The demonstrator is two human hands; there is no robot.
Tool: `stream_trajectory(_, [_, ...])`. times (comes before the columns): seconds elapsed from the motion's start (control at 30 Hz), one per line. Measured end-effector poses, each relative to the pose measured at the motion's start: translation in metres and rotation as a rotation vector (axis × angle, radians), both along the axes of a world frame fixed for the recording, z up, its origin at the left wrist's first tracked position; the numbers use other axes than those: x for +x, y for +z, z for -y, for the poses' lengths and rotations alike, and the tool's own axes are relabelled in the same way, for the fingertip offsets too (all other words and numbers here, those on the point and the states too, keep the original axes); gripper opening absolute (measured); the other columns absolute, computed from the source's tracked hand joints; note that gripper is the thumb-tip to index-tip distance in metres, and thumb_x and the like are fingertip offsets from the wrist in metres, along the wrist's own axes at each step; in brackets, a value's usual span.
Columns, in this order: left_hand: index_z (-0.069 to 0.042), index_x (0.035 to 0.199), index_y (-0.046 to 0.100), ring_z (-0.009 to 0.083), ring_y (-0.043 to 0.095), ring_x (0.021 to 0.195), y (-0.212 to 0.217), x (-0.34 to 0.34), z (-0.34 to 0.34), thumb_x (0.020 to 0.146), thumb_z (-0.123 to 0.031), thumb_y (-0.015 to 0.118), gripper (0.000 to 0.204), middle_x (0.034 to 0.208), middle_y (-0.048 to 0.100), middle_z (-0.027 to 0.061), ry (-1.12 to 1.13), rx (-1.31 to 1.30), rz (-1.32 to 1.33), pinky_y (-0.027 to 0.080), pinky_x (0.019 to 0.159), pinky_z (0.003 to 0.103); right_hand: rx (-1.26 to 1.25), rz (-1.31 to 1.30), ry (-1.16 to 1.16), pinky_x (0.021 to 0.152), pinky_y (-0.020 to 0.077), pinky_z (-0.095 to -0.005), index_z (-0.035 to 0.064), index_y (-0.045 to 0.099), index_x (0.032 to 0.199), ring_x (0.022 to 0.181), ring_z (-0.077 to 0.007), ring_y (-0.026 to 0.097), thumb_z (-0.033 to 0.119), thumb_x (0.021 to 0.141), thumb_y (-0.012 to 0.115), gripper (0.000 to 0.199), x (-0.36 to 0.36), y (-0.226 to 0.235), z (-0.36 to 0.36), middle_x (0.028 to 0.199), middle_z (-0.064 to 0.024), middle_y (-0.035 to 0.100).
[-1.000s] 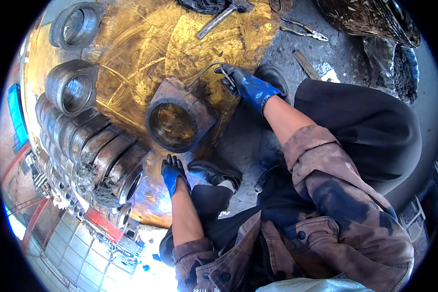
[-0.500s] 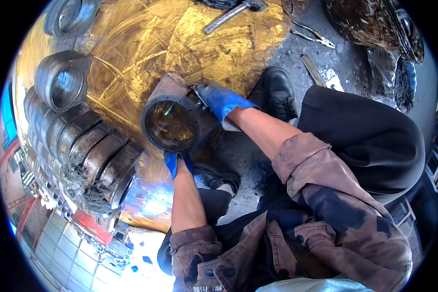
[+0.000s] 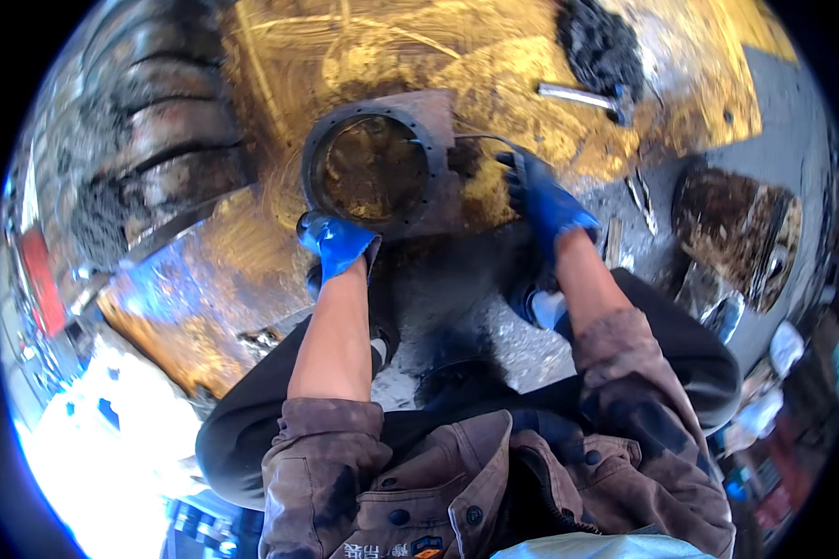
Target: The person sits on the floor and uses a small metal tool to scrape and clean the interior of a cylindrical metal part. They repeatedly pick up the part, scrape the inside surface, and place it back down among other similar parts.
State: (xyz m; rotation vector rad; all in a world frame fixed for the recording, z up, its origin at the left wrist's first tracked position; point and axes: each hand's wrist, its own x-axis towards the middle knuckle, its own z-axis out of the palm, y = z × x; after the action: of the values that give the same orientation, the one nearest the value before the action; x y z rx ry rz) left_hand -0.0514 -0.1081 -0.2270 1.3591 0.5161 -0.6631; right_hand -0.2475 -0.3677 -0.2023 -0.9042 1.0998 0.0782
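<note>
A rusty metal housing (image 3: 382,163) with a round bolted flange and a dark bore lies on a yellow-stained floor. My left hand (image 3: 334,242), in a blue glove, grips the flange's lower left rim. My right hand (image 3: 543,200), also gloved in blue, rests at the housing's right side, by a thin wire; whether it grips anything I cannot tell. Both bare forearms reach forward from brown stained sleeves.
A hammer (image 3: 583,98) lies on the floor at the upper right beside a heap of black grime (image 3: 601,42). Large ribbed metal rings (image 3: 172,149) lie to the left. A rusty round part (image 3: 736,233) sits at the right, with pliers (image 3: 639,196) near it.
The view has swung, so the housing now sits at the top centre. My left hand has come up onto the flange rim. My right hand has shifted to the housing's right side.
</note>
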Motion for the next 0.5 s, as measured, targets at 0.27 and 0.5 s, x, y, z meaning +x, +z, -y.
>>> stream_trajectory(0.27, [-0.012,0.135,0.064,0.0313,0.067,0.109,-0.014,0.0,0.016,0.104,-0.045,0.033,0.055,0.132,0.068,0.0112,0.403,-0.383,-0.262,0.056,0.084,0.048,-0.259,-0.206,0.25,0.049,0.0366,-0.0282,0.0171,0.068,0.113,0.052,-0.0116,0.042,0.048,0.106,0.047,0.038,0.005,0.012,-0.011,0.06,0.0029,0.042])
stream_trajectory(0.5, [-0.008,0.125,0.068,0.0258,0.067,0.099,-0.123,0.005,-0.024,0.106,-0.028,0.043,0.037,0.119,0.071,0.0101,0.353,0.351,0.143,0.054,0.091,0.038,0.094,-0.245,-0.081,0.048,0.0343,-0.0275,0.0136,0.068,0.118,0.055,-0.0103,0.041,0.042,0.109,0.043,0.04,0.049,0.047,-0.037,0.07,0.0034,0.047])
